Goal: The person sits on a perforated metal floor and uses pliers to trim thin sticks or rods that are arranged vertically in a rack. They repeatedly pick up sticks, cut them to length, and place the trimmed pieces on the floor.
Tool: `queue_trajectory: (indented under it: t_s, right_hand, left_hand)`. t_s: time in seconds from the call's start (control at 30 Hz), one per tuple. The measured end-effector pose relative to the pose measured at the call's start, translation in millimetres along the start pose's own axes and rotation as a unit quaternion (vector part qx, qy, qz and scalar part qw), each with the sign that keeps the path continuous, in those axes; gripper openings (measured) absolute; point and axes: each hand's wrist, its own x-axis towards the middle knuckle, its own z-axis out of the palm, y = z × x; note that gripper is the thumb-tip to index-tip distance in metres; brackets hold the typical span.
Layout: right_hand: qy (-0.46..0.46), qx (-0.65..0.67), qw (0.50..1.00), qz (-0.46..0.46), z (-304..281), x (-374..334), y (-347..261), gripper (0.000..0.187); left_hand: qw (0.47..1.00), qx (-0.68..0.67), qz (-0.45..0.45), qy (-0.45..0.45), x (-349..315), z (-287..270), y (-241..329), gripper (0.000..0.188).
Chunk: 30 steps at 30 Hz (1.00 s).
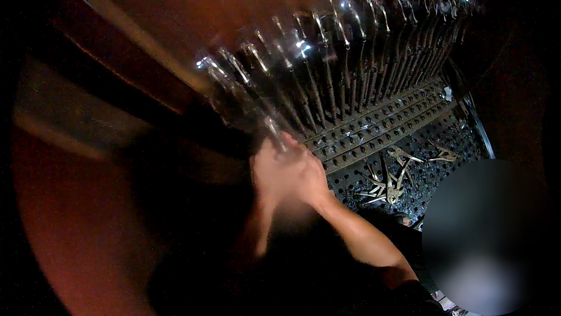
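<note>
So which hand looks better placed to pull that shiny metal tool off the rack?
Probably the right hand: its forearm is clearly seen reaching the metal tool at the rack. The left hand is blurred beside it; its grip is unclear.

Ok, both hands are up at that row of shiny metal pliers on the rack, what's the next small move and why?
Probably ease the one shiny metal tool gripped at its lower end straight off the row of hanging metal tools. The left hand and right hand are clasped together around it, and its neighbours hang very close. The picture is blurred, so the exact grip cannot be told.
</note>
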Motion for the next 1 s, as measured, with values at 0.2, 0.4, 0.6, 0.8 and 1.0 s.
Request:
queue_trajectory:
  t_s: [0.2,0.4,0.6,0.8,1.0]
  right_hand:
    - [-0.084,-0.18,0.974,0.107,4,18,-19,0.062]
    - [-0.074,-0.21,0.975,0.023,8,8,23,0.053]
    - [0.054,-0.115,0.991,-0.04,5,-16,29,0.051]
    - [0.124,-0.119,0.956,0.239,-37,-122,112,0.045]
    - [0.182,-0.057,0.814,0.549,-95,-241,242,0.045]
  left_hand:
    - [0.998,-0.052,0.031,0.033,10,-19,-44,0.04]
    - [0.998,0.005,0.018,0.052,-3,-6,-4,0.031]
    - [0.992,0.049,0.103,0.054,-5,-3,10,0.033]
    - [0.99,0.086,0.083,0.068,4,-3,9,0.035]
    - [0.991,0.09,0.074,0.071,8,-3,-3,0.038]
